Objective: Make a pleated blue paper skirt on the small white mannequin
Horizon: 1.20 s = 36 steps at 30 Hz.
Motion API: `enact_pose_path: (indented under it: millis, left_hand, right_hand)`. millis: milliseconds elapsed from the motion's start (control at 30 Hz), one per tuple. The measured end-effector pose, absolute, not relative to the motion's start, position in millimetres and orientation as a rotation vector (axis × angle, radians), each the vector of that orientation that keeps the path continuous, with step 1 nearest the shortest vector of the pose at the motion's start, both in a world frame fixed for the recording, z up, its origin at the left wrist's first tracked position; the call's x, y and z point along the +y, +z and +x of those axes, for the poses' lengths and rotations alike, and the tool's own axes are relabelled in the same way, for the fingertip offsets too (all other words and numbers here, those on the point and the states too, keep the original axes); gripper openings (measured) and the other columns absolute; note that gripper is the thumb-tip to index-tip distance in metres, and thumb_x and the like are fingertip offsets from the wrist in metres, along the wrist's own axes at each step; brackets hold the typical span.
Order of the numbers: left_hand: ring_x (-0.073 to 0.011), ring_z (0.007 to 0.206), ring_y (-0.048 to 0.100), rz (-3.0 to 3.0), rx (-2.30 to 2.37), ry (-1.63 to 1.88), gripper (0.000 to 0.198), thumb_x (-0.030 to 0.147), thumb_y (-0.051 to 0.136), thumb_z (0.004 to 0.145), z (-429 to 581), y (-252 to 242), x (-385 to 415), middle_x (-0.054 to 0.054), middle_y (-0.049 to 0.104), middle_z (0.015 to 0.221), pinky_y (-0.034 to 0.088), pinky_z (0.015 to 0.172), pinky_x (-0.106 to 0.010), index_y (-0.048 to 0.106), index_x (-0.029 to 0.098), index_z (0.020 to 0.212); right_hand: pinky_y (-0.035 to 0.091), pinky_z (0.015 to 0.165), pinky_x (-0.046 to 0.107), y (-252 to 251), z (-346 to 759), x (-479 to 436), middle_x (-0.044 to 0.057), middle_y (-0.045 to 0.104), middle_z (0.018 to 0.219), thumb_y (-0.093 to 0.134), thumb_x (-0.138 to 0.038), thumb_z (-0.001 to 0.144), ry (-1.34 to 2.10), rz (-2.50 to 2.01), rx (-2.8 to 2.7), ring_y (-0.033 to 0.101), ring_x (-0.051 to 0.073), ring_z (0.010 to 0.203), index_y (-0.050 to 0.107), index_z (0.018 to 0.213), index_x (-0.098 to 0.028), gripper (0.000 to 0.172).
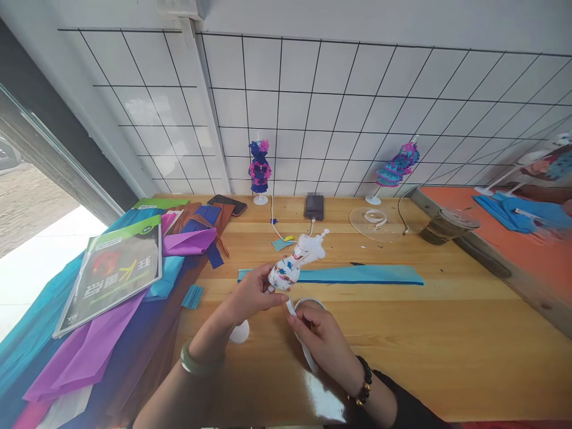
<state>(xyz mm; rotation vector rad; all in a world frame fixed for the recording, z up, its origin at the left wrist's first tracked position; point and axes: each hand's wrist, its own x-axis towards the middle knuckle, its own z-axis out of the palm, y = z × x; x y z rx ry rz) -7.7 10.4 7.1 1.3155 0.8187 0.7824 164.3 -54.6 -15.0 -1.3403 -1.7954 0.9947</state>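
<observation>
My left hand [250,296] is closed around the lower end of a small white mannequin [286,273] with coloured specks on its body. The mannequin tilts to the upper right. Below it, my right hand [324,333] pinches a strip of white tape [291,306], whose upper end reaches my left thumb. Part of the tape roll [308,357] shows beneath my right hand; the rest is hidden. A white round base [239,332] is visible beside my left wrist. Beyond both hands, a folded blue strip of material [361,274] lies across the table.
Coloured sheets [89,369] and a magazine [111,274] cover the left side, with a phone [230,204] behind. Two dressed mannequins [260,170] [400,164] stand by the tiled wall. A black box [314,207], a lidded cup [447,227] and an orange surface [531,262] are also around.
</observation>
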Motion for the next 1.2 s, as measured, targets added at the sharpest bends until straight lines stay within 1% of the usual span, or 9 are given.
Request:
enact_pose_path:
  millis: [100, 200, 333, 500, 633, 733, 933, 1067, 1200]
  left_hand:
    - [-0.0058, 0.053, 0.037, 1.343, 0.811, 0.759, 0.036, 0.030, 0.072, 0.071, -8, 7, 10, 0.001, 0.055, 0.073, 0.032, 0.041, -0.017, 0.053, 0.015, 0.097]
    - [-0.0065, 0.053, 0.040, 1.349, 0.815, 0.762, 0.036, 0.028, 0.071, 0.071, -9, 7, 10, 0.000, 0.058, 0.073, 0.035, 0.040, -0.017, 0.052, 0.015, 0.099]
    - [-0.0068, 0.054, 0.041, 1.348, 0.821, 0.768, 0.036, 0.027, 0.071, 0.071, -9, 6, 10, 0.000, 0.058, 0.074, 0.036, 0.040, -0.017, 0.052, 0.014, 0.099]
    - [-0.0064, 0.054, 0.040, 1.328, 0.800, 0.751, 0.039, 0.027, 0.072, 0.070, -8, 7, 10, 0.001, 0.057, 0.073, 0.036, 0.039, -0.016, 0.052, 0.015, 0.100]
    - [-0.0061, 0.055, 0.038, 1.320, 0.811, 0.747, 0.035, 0.028, 0.072, 0.070, -8, 9, 9, 0.002, 0.054, 0.071, 0.036, 0.040, -0.016, 0.052, 0.014, 0.096]
    - [-0.0054, 0.053, 0.036, 1.319, 0.812, 0.743, 0.035, 0.029, 0.072, 0.070, -8, 8, 10, 0.002, 0.052, 0.070, 0.035, 0.040, -0.016, 0.052, 0.014, 0.095]
    - [-0.0068, 0.055, 0.039, 1.312, 0.814, 0.751, 0.039, 0.028, 0.074, 0.068, -8, 5, 11, 0.003, 0.051, 0.069, 0.036, 0.039, -0.016, 0.053, 0.014, 0.098]
    - [-0.0066, 0.054, 0.039, 1.298, 0.803, 0.752, 0.042, 0.029, 0.074, 0.068, -9, 5, 11, 0.002, 0.054, 0.070, 0.036, 0.039, -0.016, 0.053, 0.014, 0.101]
    - [-0.0075, 0.056, 0.042, 1.311, 0.805, 0.750, 0.043, 0.030, 0.073, 0.068, -10, 3, 10, 0.001, 0.056, 0.073, 0.037, 0.039, -0.016, 0.054, 0.015, 0.103]
  right_hand:
    - [0.033, 0.059, 0.025, -14, 165, -55, -0.002, 0.040, 0.060, 0.046, -0.037, 0.089, 0.975, -1.343, -1.820, 0.040, 0.013, 0.061, 0.038, 0.055, -0.019, 0.039]
    - [0.037, 0.061, 0.025, -6, 169, -55, 0.000, 0.048, 0.063, 0.045, -0.040, 0.090, 1.020, -1.310, -1.848, 0.046, 0.013, 0.064, 0.049, 0.059, -0.018, 0.038]
    - [0.045, 0.071, 0.027, 3, 196, -45, 0.005, 0.066, 0.083, 0.042, -0.041, 0.092, 1.029, -1.326, -1.853, 0.059, 0.016, 0.077, 0.065, 0.085, -0.018, 0.034]
    - [0.050, 0.073, 0.030, -7, 273, 2, 0.006, 0.071, 0.095, 0.040, -0.042, 0.091, 0.412, -1.677, -1.949, 0.065, 0.020, 0.084, 0.066, 0.095, -0.020, 0.035]
    - [0.050, 0.080, 0.040, -24, 336, 41, 0.014, 0.070, 0.100, 0.036, -0.033, 0.089, 0.220, -1.814, -1.923, 0.065, 0.027, 0.092, 0.065, 0.101, -0.015, 0.036]
    - [0.049, 0.083, 0.042, -35, 366, 53, 0.015, 0.070, 0.102, 0.036, -0.032, 0.087, 0.156, -1.843, -1.994, 0.065, 0.029, 0.095, 0.066, 0.099, -0.015, 0.036]
    - [0.050, 0.080, 0.041, -50, 388, 50, 0.013, 0.071, 0.098, 0.040, -0.038, 0.087, 0.085, -1.847, -2.123, 0.065, 0.029, 0.093, 0.068, 0.094, -0.017, 0.036]
    - [0.050, 0.077, 0.037, -52, 389, 47, 0.011, 0.072, 0.094, 0.040, -0.039, 0.088, 0.068, -1.839, -2.165, 0.066, 0.026, 0.087, 0.069, 0.094, -0.019, 0.035]
    - [0.049, 0.076, 0.037, -46, 386, 43, 0.010, 0.072, 0.096, 0.039, -0.039, 0.088, 0.065, -1.867, -2.170, 0.066, 0.026, 0.088, 0.069, 0.094, -0.019, 0.036]
